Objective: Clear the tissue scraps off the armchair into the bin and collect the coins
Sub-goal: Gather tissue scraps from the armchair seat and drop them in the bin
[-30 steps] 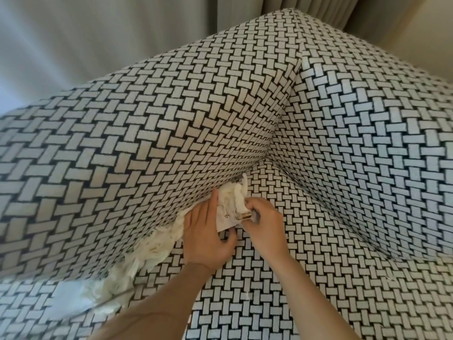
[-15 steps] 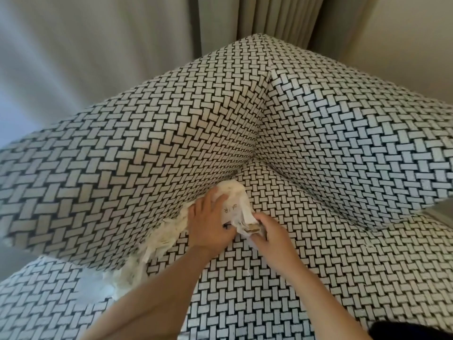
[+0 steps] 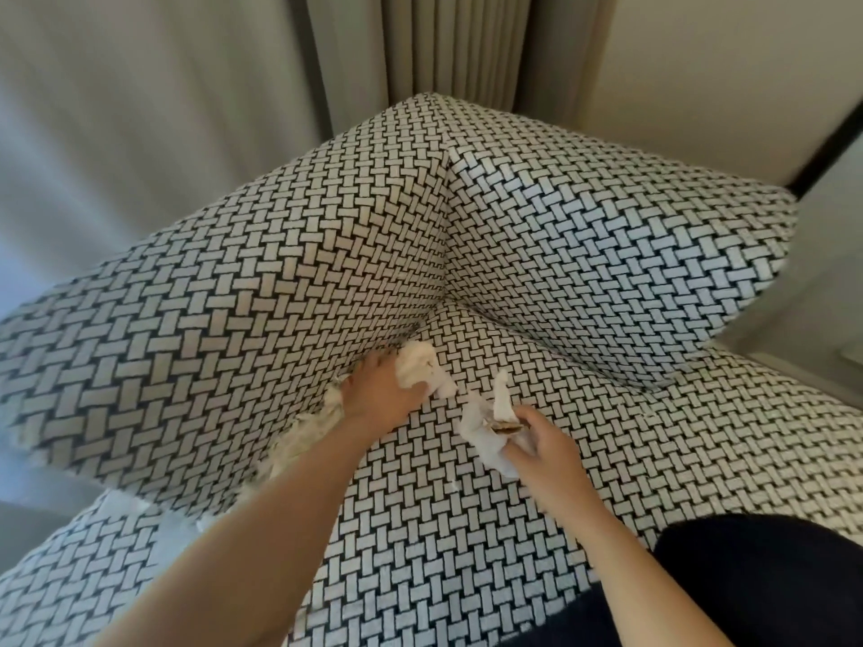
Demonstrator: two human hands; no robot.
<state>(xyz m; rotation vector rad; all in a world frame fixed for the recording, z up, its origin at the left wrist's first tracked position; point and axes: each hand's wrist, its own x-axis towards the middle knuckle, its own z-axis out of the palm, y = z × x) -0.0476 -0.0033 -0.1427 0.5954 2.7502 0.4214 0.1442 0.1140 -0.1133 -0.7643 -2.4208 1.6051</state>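
The armchair (image 3: 583, 235) has black-and-white woven fabric. White tissue scraps (image 3: 422, 373) lie bunched in the crease between the seat and the left side cushion. My left hand (image 3: 380, 399) grips that wad at the crease. More scraps (image 3: 303, 436) trail along the crease beneath my left forearm. My right hand (image 3: 544, 443) has lifted off to the right and pinches a torn tissue piece (image 3: 485, 431) together with a stack of coins (image 3: 504, 428). No bin is in view.
Grey curtains (image 3: 443, 44) hang behind the chair's corner, with a pale wall to the right. A dark clothed knee (image 3: 766, 576) shows at the lower right. The seat cushion (image 3: 467, 530) spreads in front of me.
My right hand has pulled away to the right with a torn tissue piece and the coins. My left hand stays on the wad at the crease. The camera has drawn back.
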